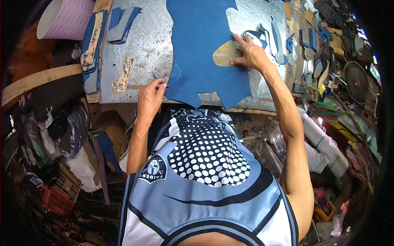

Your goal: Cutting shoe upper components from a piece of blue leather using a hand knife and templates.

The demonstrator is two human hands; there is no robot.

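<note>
A large blue sheet (197, 53), leather-like with an irregular cut outline, lies across the metal-topped table (143, 41) and reaches its near edge. On its right part rests a tan rounded template (225, 54). My right hand (252, 55) lies over the template's right end, its thumb and fingers spread. Beside the sheet's left edge is my left hand (151, 95), with the fingers pinched together. A thin dark point shows at those fingertips, too small to name. Near the sheet's front edge, a squarish cutout bares the metal.
Left on the table are a marked tan template (122, 76), stacked blue pieces (123, 24) and a bundle with another template (92, 45). Straps and a grey strip (279, 43) lie right. A white cylinder (65, 18) stands far left. A round fan-like grille (356, 82) is at right.
</note>
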